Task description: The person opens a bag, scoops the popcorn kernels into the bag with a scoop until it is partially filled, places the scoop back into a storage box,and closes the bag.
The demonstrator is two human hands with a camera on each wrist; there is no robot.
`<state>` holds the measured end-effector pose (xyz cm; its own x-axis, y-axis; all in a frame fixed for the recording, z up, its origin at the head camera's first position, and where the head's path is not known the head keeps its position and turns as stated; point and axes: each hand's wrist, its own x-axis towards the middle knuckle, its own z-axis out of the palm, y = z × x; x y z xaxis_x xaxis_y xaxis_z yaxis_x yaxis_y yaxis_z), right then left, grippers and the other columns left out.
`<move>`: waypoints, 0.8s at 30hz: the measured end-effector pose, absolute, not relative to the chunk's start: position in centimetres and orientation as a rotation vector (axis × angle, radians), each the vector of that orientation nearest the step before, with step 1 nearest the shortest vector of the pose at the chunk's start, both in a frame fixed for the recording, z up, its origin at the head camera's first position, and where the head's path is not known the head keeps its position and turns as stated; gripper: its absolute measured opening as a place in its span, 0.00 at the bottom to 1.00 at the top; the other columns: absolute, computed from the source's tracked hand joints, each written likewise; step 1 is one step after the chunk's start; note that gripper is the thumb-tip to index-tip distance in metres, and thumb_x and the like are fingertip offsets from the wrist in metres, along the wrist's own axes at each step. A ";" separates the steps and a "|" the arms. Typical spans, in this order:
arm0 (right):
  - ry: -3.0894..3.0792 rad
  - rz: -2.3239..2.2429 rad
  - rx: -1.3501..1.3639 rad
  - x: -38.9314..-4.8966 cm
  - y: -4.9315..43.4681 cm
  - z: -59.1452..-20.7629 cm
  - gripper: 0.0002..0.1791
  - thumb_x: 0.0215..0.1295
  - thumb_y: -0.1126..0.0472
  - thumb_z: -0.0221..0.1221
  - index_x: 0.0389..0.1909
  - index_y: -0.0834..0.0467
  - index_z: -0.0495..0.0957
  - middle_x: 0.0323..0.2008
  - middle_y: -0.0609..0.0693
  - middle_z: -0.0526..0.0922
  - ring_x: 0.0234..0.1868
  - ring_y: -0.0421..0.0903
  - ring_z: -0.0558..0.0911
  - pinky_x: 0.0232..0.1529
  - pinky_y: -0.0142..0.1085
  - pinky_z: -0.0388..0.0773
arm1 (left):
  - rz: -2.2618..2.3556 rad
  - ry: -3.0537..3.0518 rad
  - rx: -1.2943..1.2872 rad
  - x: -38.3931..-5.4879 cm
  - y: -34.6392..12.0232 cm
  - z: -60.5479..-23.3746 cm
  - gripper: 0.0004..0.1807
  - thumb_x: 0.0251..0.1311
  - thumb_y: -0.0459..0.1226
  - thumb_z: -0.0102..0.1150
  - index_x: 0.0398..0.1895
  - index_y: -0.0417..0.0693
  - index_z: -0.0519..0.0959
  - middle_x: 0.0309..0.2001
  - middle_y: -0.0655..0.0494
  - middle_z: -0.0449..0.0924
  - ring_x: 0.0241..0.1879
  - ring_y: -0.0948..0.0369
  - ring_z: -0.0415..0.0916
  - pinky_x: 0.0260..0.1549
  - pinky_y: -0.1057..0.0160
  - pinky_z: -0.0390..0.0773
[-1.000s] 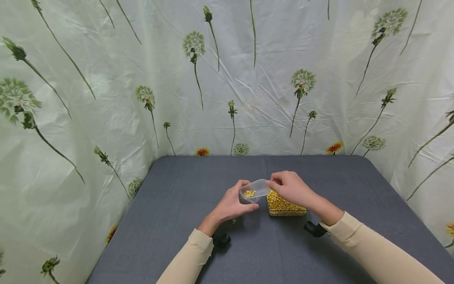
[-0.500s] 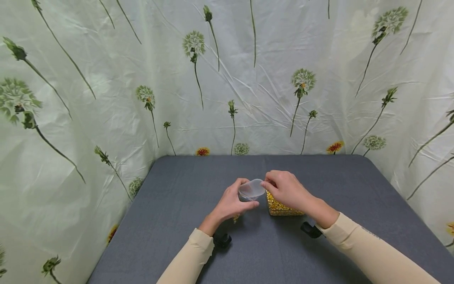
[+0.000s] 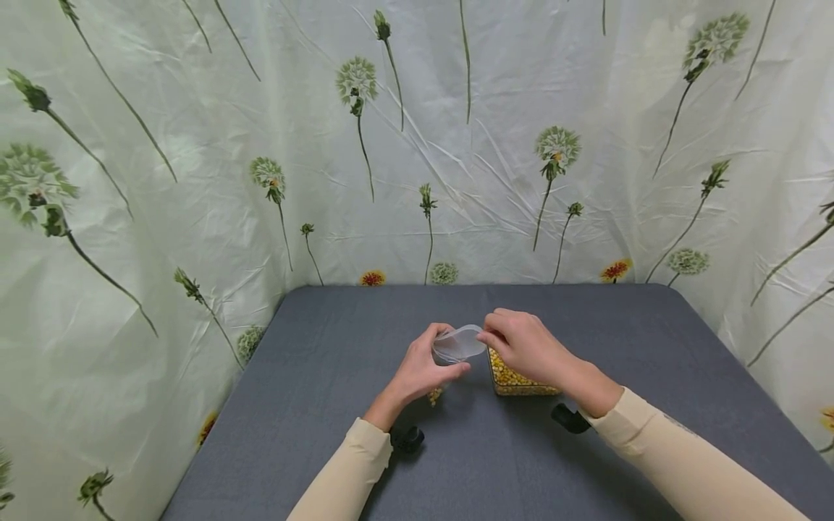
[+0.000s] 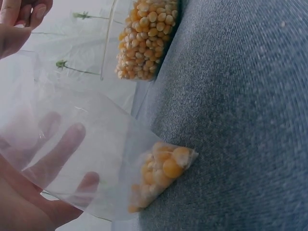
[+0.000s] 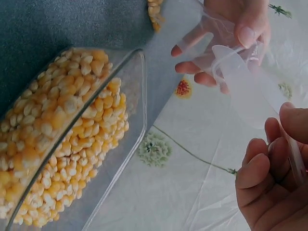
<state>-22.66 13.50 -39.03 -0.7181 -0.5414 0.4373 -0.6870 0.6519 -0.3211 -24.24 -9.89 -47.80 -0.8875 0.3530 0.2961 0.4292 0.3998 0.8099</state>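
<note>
My left hand [image 3: 420, 370] holds a clear plastic bag [image 4: 103, 139] by its mouth, fingers and thumb spread around the opening. Corn kernels [image 4: 166, 166] lie in the bag's bottom corner, close over the cloth in the left wrist view. My right hand [image 3: 531, 349] pinches the handle of a translucent plastic scoop [image 3: 459, 342]. The scoop tilts down to the left, its front end in the bag's mouth, and no kernels show on it. Right beside, under my right hand, stands a clear box [image 5: 143, 91] of yellow corn kernels [image 5: 82, 159].
A dark grey cloth [image 3: 365, 325] covers the table. Behind it hangs a pale curtain [image 3: 482, 159] printed with dandelions. Black wrist cameras [image 3: 409, 440] sit under both forearms, near the table surface.
The scoop has moved left and tipped down; the kernels on it have slid off into the bag, where a small heap now shows below my left hand. Both hands have shifted slightly left.
</note>
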 end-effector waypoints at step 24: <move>-2.679 0.747 0.751 -21.9 19.1 -36.9 0.11 0.70 0.57 0.64 0.26 0.51 0.77 0.20 0.41 0.69 0.18 0.39 0.66 0.21 0.35 0.64 | -1.634 -2.496 -0.689 -24.6 -10.3 -48.0 0.33 0.56 0.49 0.72 0.63 0.52 0.70 0.51 0.61 0.79 0.51 0.62 0.79 0.52 0.52 0.77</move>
